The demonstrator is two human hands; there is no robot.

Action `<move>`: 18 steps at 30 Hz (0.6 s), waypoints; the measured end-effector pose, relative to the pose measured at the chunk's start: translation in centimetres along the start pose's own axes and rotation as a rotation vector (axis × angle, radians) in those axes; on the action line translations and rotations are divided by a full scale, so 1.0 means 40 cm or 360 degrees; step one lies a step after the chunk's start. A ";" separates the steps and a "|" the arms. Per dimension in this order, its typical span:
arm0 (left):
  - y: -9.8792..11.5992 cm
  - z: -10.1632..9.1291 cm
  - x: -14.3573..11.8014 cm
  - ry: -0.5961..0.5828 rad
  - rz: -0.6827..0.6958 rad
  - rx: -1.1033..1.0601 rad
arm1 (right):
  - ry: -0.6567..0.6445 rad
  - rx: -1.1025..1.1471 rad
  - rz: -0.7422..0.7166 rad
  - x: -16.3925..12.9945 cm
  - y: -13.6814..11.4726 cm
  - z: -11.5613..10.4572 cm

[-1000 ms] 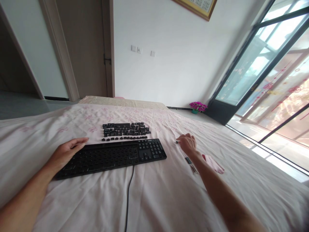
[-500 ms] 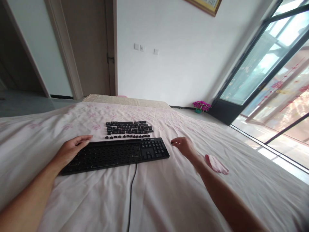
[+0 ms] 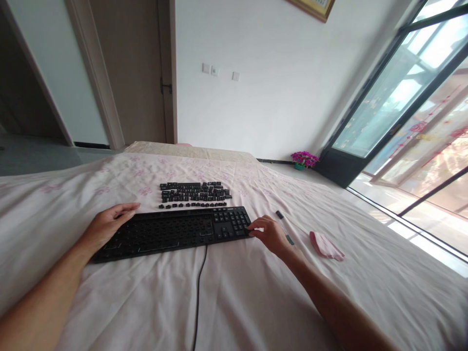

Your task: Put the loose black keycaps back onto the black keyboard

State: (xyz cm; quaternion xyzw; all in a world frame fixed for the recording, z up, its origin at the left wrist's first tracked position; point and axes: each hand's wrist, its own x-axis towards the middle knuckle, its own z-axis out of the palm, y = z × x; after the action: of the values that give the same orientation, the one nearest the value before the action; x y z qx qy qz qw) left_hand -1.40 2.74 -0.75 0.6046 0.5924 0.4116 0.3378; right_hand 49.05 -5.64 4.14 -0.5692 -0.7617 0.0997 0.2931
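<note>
The right hand is now resting at the lower right corner of the black keyboard, fingertips touching the number-pad end; half a second ago it was hovering apart from the keyboard, and a second ago it was farther right, over a thin tool on the bed sheet. That small dark tool is now lying free on the sheet, to the upper right of the hand, so the right hand is looking empty, fingers loosely curled. A second small dark piece is lying just beside the wrist.

The left hand is lying flat on the keyboard's left end, fingers extended and holding nothing, much as it was before. With both hands on the keyboard, it seems they are steadying it.

The main block of the keyboard is sitting bare of caps; the loose keycaps are lying in rows just above it in the frame. A pink cloth is lying at right. The cable is running down toward the bottom edge.

No brand or key legend is readable; the writing in the framed picture at the top is too small to read.
</note>
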 end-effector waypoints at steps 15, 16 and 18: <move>-0.007 0.003 0.004 -0.0017 -0.0033 -0.0038 | 0.0067 -0.0196 -0.0140 -0.015 -0.027 -0.003; -0.008 0.003 0.005 -0.0022 -0.0039 -0.0037 | 0.0087 -0.0191 -0.0118 -0.017 -0.029 -0.003; -0.010 0.001 0.006 -0.0028 -0.0045 -0.0030 | 0.0122 -0.0167 -0.0063 -0.020 -0.031 -0.001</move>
State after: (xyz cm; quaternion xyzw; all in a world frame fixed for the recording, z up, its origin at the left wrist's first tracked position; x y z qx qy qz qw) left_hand -1.54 3.01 -1.10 0.5966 0.5939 0.4070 0.3545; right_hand 48.23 -6.79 4.52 -0.5720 -0.7652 0.0319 0.2937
